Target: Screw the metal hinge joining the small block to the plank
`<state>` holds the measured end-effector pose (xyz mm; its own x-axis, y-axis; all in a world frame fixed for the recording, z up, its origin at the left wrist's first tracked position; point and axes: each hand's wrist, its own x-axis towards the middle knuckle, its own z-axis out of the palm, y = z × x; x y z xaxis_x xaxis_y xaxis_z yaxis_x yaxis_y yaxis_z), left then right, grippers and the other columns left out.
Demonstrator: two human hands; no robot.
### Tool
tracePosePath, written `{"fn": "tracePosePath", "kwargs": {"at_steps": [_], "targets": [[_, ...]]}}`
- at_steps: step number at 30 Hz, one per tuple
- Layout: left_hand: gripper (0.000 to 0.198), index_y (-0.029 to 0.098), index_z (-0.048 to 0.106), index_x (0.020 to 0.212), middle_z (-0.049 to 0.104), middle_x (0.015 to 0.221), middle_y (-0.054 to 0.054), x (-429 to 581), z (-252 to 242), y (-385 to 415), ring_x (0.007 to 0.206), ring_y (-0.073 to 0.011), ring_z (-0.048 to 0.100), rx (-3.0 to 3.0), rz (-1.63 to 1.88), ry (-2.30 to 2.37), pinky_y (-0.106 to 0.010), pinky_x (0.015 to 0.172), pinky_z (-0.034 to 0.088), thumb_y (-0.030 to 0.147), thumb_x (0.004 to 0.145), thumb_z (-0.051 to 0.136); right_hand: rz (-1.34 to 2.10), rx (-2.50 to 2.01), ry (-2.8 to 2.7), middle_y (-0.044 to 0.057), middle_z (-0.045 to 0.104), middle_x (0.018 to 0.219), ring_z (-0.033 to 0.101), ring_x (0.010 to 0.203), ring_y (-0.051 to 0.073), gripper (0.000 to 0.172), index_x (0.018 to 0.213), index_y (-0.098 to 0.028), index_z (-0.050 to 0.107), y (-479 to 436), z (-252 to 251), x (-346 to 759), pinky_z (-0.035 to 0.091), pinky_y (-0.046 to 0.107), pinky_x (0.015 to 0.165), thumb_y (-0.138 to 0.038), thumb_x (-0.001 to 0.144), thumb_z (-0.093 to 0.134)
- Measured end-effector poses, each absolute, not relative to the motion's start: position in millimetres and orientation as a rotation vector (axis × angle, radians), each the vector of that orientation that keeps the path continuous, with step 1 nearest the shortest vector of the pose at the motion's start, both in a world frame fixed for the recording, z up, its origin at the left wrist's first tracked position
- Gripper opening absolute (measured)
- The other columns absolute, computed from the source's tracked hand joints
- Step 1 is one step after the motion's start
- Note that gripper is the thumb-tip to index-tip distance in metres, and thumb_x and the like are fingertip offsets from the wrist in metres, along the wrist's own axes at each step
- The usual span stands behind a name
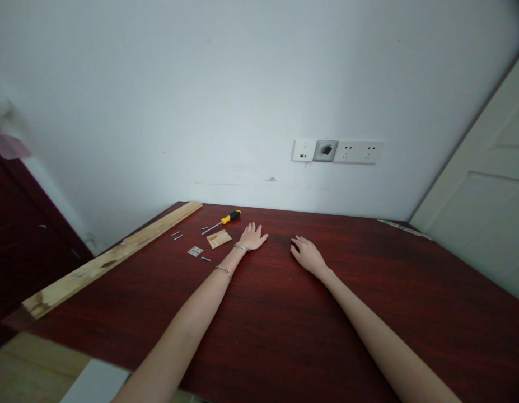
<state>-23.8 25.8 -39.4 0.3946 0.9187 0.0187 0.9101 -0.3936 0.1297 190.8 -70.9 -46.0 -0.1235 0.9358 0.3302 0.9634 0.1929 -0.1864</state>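
Observation:
My left hand (253, 237) lies flat and open on the dark red table (284, 313), fingers stretched out, holding nothing. Just left of it sits a small wooden block (219, 238). A yellow and black screwdriver (224, 220) lies behind the block. A small metal hinge (195, 252) and a few loose screws (177, 235) lie further left. My right hand (306, 254) rests on the table to the right, palm down, fingers loosely spread, empty. Both arms reach far forward across the table.
A long pale wooden plank (112, 257) runs along the table's left edge. A white wall with a row of sockets (337, 151) stands behind. A white door (481, 212) is at the right, dark furniture (15, 235) at the left.

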Motion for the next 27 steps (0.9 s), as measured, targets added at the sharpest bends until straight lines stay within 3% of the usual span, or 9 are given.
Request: {"fn": "tracePosePath", "kwargs": {"at_steps": [21,27], "targets": [[0.075,0.006,0.025,0.149,0.017,0.155,-0.020,-25.0,-43.3,26.4,0.144,-0.0338,0.012,2.548,0.138,1.682,-0.042,0.115,0.016,0.057,0.094,0.019,-0.074,-1.816,-2.087,0.019,0.052,0.139,0.046,0.131,0.030,0.046,0.127,-0.005,0.059,-72.4,-47.6,189.5,0.035,0.042,0.109,-0.027,0.093,0.037],[0.075,0.006,0.028,0.147,0.019,0.155,-0.019,-25.0,-45.0,23.8,0.144,-0.0331,0.013,2.549,0.184,1.695,-0.041,0.115,0.017,0.057,0.094,0.023,-0.082,-1.823,-2.072,0.024,0.055,0.134,0.050,0.127,0.031,0.051,0.134,0.000,0.048,-71.9,-48.0,188.7,0.038,0.042,0.107,-0.030,0.094,0.036]]}}
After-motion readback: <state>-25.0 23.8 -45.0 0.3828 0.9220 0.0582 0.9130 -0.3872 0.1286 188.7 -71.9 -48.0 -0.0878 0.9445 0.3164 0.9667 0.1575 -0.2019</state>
